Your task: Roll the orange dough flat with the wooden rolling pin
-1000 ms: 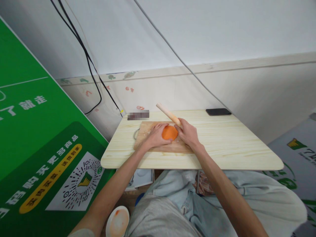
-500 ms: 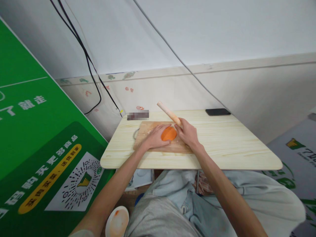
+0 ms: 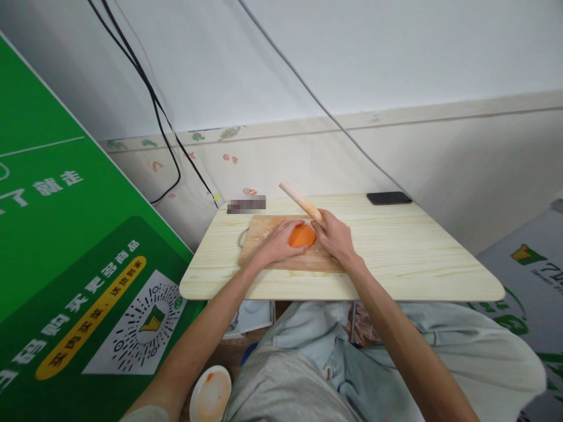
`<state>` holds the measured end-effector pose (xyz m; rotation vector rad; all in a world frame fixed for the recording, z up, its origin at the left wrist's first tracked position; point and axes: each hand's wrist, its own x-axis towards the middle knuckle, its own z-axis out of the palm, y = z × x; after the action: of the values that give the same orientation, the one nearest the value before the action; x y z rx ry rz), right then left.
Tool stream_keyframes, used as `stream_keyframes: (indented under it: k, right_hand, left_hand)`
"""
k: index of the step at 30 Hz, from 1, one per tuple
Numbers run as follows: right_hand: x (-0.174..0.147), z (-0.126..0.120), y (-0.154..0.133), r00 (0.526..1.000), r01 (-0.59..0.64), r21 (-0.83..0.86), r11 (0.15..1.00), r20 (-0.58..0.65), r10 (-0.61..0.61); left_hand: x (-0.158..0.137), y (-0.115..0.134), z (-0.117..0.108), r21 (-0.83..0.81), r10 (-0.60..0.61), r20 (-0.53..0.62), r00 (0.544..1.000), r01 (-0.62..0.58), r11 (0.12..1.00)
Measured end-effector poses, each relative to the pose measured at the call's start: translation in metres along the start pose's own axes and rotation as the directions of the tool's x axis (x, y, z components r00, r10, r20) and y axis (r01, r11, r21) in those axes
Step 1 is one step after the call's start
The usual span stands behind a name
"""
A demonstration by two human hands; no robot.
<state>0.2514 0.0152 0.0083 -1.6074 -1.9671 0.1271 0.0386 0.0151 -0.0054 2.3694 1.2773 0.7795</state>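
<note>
- Orange dough (image 3: 302,237), pressed into a flat round, lies on a wooden cutting board (image 3: 303,265), between my two hands.
- My left hand (image 3: 280,241) curves half open about its left side, fingers at the far edge, thumb at the near; how firmly it grips, I cannot tell.
- My right hand (image 3: 336,235), just right of the round, is closed around the near end of a pale rolling pin (image 3: 299,199), whose free end slants up toward the far left.
- White powder (image 3: 264,232) dusts the board's left part, beside a metal loop handle (image 3: 240,237).
- Beneath it all stands a pale wood-grain table (image 3: 417,252), a black phone (image 3: 389,198) at its far right edge and a pixelated object (image 3: 246,205) at far left.
- Near left, below table height, a white bowl (image 3: 213,404) shows orange stains.
- Farther out, a green banner (image 3: 65,234) leans at left; cables (image 3: 152,88) cross the pale wall (image 3: 417,53) behind.
</note>
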Motion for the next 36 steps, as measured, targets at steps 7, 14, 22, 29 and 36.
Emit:
stream_keyframes:
  k: [7,14,22,29,36]
  right_hand:
    - [0.0,0.0,0.0,1.0,0.01,0.009,1.0,-0.016,-0.01]
    - [0.0,0.001,0.001,1.0,0.021,0.012,1.0,-0.017,-0.02]
    - [0.0,0.003,0.002,1.0,0.012,0.02,1.0,-0.024,-0.011]
    - [0.0,0.002,0.001,0.999,0.027,0.022,0.999,-0.028,-0.026]
    - [0.0,0.0,-0.001,0.999,0.022,0.009,1.0,-0.026,-0.022]
  left_hand:
    - [-0.003,0.009,-0.001,0.12,0.056,-0.012,0.998,-0.054,0.991]
    - [-0.003,0.004,-0.001,0.172,0.042,-0.059,0.997,-0.031,0.985]
    - [-0.004,-0.003,-0.003,-0.044,0.158,0.004,0.987,-0.158,0.987]
    - [-0.003,-0.009,-0.001,-0.053,0.167,0.042,0.985,-0.165,0.985]
    - [-0.002,-0.012,-0.005,-0.082,0.177,0.09,0.98,-0.17,0.982]
